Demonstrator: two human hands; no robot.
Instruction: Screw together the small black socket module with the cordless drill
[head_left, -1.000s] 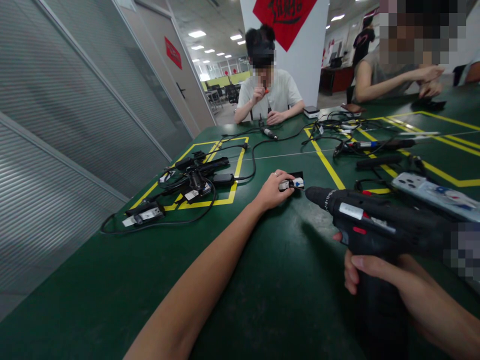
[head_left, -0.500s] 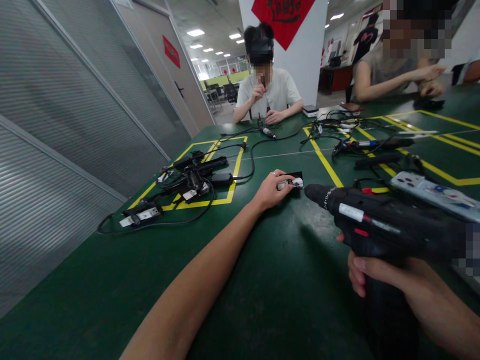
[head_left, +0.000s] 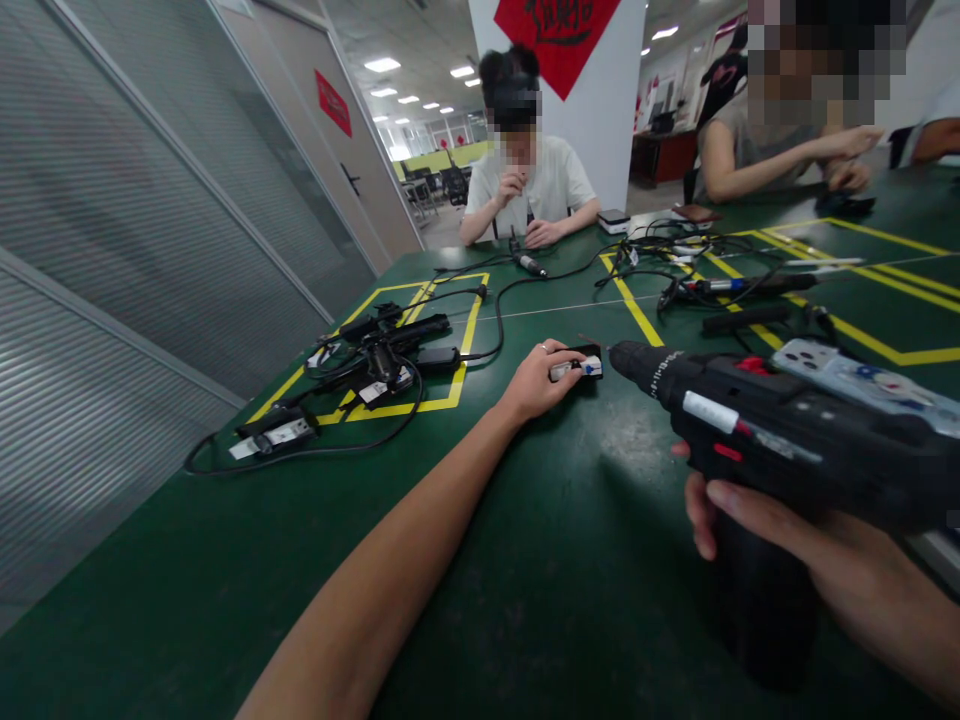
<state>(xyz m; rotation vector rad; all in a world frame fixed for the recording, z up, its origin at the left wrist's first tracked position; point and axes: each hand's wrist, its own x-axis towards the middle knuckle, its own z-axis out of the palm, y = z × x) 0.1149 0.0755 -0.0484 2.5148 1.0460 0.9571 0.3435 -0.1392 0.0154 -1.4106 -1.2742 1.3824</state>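
Note:
My left hand (head_left: pixel 536 378) reaches out across the green table (head_left: pixel 480 560) and pinches a small black and white part (head_left: pixel 579 366) that rests on the tabletop. My right hand (head_left: pixel 780 540) is wrapped round the grip of a black cordless drill (head_left: pixel 772 430) with red marks. The drill is held level above the table, and its chuck points left at the small part, a short gap away from it.
A tangle of black adapters and cables (head_left: pixel 367 365) lies in a yellow-taped box to the left. More cables and tools (head_left: pixel 720 290) lie at the far right, with a phone (head_left: pixel 855 375) behind the drill. Two people (head_left: pixel 525 180) sit at the far edge.
The drill has risen slightly and its chuck has come a bit nearer to the small part. My left hand keeps its hold; the view has drifted a little.

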